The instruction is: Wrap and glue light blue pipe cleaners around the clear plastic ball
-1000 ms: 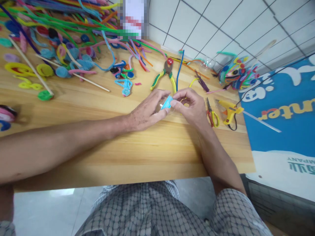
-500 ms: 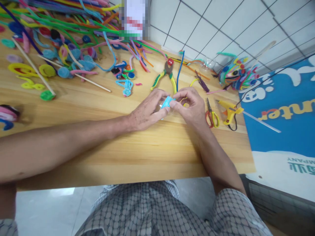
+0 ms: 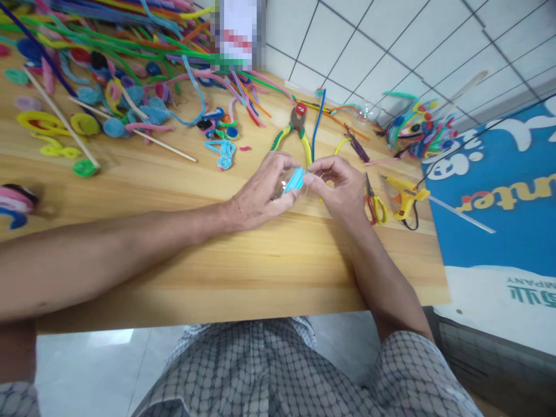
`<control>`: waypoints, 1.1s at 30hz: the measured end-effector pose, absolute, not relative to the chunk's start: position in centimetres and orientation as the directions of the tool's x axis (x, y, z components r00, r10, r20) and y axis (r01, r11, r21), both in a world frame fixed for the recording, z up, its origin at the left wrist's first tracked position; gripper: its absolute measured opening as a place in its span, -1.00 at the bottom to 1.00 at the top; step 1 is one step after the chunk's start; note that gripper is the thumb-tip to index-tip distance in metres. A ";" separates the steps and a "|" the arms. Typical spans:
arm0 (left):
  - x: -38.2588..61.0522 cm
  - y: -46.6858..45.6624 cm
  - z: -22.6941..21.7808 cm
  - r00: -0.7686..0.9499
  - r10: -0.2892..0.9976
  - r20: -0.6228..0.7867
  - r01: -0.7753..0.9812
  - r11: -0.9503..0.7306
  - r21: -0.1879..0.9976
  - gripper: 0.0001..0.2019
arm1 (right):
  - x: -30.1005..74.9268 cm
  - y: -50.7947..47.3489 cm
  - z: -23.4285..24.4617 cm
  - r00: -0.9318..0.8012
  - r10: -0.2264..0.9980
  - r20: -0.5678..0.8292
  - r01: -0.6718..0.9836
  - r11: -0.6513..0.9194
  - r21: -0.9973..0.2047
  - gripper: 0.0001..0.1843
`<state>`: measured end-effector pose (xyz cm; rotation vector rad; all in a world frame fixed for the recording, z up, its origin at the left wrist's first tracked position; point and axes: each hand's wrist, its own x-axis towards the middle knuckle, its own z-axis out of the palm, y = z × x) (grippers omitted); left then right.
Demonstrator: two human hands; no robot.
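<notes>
Hands meet over the middle of the desk (image 3: pixel 243 260), nearer its right edge than its left. Your left hand (image 3: pixel 260 194) and right hand (image 3: pixel 341 188) both pinch one light-blue pipe cleaner piece (image 3: pixel 296 178), fingertips pressed together on it from either side. The piece sits between the two hands, just above the wood. Something clear glints under your left fingers; can't tell what it is. Pliers (image 3: pixel 295 136) with yellow-green handles lie just beyond the hands toward the far edge, jaws pointing away from you. Scissors (image 3: pixel 374 205) with red and yellow handles lie just beside your right hand, and the yellow glue gun (image 3: pixel 403 194) is near the right edge past them. Loose pipe cleaners (image 3: pixel 108 35) are heaped at the far-left corner. A multicolour pipe cleaner figure (image 3: pixel 417 130) sits at the far-right corner.
</notes>
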<state>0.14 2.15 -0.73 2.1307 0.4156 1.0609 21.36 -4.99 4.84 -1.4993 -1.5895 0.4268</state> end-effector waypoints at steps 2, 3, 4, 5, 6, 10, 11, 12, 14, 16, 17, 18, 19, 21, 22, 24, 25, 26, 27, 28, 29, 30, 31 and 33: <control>0.2 2.1 -0.7 0.615 0.568 0.547 -0.025 -0.679 0.733 -0.62 | 21.3 -5.0 4.8 0.122 0.929 0.350 0.623 0.203 -0.755 -0.59; 0.2 2.0 -0.7 0.616 0.575 0.538 -0.025 -0.668 0.743 -0.61 | 21.3 -5.0 4.8 0.120 0.929 0.350 0.625 0.203 -0.754 -0.59; 0.2 1.9 -0.6 0.619 0.582 0.528 -0.024 -0.658 0.753 -0.61 | 21.4 -5.0 4.8 0.116 0.928 0.353 0.627 0.207 -0.751 -0.59; 0.2 1.8 -0.5 0.622 0.586 0.520 -0.023 -0.650 0.760 -0.61 | 21.4 -5.0 4.7 0.112 0.927 0.359 0.632 0.213 -0.746 -0.58; 0.2 1.7 -0.5 0.627 0.586 0.513 -0.021 -0.645 0.764 -0.61 | 21.4 -5.0 4.7 0.107 0.924 0.367 0.637 0.220 -0.739 -0.58; -0.1 1.6 -0.3 0.647 0.573 0.503 -0.014 -0.651 0.759 -0.62 | 21.4 -5.0 4.7 0.094 0.916 0.390 0.651 0.239 -0.720 -0.59; -0.1 1.6 -0.4 0.647 0.571 0.505 -0.015 -0.653 0.757 -0.62 | 21.3 -5.0 4.8 0.092 0.916 0.391 0.650 0.242 -0.721 -0.59; -0.2 1.6 -0.4 0.646 0.569 0.509 -0.019 -0.655 0.756 -0.62 | 21.3 -5.1 4.8 0.090 0.917 0.389 0.646 0.243 -0.723 -0.59; -0.1 1.7 -0.7 0.638 0.564 0.524 -0.034 -0.659 0.751 -0.59 | 21.2 -5.1 4.8 0.090 0.921 0.379 0.640 0.238 -0.731 -0.58; 0.0 1.9 -0.9 0.630 0.561 0.537 -0.040 -0.667 0.744 -0.54 | 21.1 -5.1 4.9 0.097 0.926 0.366 0.634 0.226 -0.740 -0.55; 0.1 2.0 -1.0 0.628 0.557 0.543 -0.036 -0.676 0.736 -0.52 | 21.1 -5.1 4.9 0.099 0.927 0.362 0.629 0.223 -0.744 -0.54; 0.2 2.1 -1.1 0.628 0.552 0.549 -0.029 -0.688 0.725 -0.51 | 21.1 -5.1 4.9 0.101 0.927 0.362 0.625 0.224 -0.748 -0.54; 0.2 2.2 -1.1 0.629 0.545 0.554 -0.020 -0.702 0.712 -0.51 | 21.1 -5.1 4.9 0.100 0.926 0.364 0.622 0.227 -0.750 -0.54; 0.3 2.2 -1.2 0.629 0.530 0.569 -0.008 -0.727 0.686 -0.53 | 21.1 -5.1 4.8 0.096 0.924 0.371 0.619 0.236 -0.749 -0.54; 0.4 2.3 -1.2 0.626 0.523 0.578 -0.008 -0.737 0.675 -0.55 | 21.1 -5.2 4.8 0.094 0.924 0.371 0.619 0.238 -0.749 -0.55; 0.4 2.3 -1.2 0.614 0.518 0.596 -0.011 -0.749 0.662 -0.57 | 21.1 -5.2 4.8 0.087 0.923 0.374 0.615 0.246 -0.750 -0.56; 0.4 2.2 -1.3 0.607 0.518 0.602 -0.012 -0.752 0.659 -0.57 | 21.1 -5.2 4.8 0.083 0.922 0.378 0.610 0.253 -0.751 -0.57; 0.4 2.2 -1.3 0.603 0.520 0.604 -0.010 -0.753 0.658 -0.57 | 21.0 -5.2 4.8 0.079 0.919 0.385 0.606 0.262 -0.751 -0.58; 0.4 2.2 -1.3 0.603 0.524 0.601 -0.008 -0.750 0.662 -0.58 | 21.0 -5.2 4.7 0.076 0.916 0.394 0.603 0.272 -0.750 -0.59; 0.4 2.2 -1.3 0.606 0.527 0.595 -0.007 -0.745 0.667 -0.58 | 21.0 -5.1 4.7 0.073 0.912 0.404 0.601 0.283 -0.747 -0.60; 0.4 2.1 -1.3 0.612 0.528 0.588 -0.009 -0.739 0.673 -0.58 | 20.9 -5.1 4.6 0.070 0.907 0.415 0.602 0.293 -0.743 -0.61; 0.3 2.1 -1.3 0.618 0.528 0.582 -0.013 -0.734 0.679 -0.59 | 20.9 -5.1 4.6 0.067 0.903 0.424 0.602 0.302 -0.739 -0.62; 0.3 2.0 -1.2 0.624 0.526 0.578 -0.019 -0.729 0.684 -0.59 | 21.0 -5.1 4.6 0.063 0.900 0.430 0.603 0.309 -0.735 -0.63; 0.2 1.9 -1.1 0.628 0.527 0.573 -0.020 -0.725 0.689 -0.59 | 21.1 -5.1 4.5 0.059 0.898 0.436 0.606 0.315 -0.730 -0.66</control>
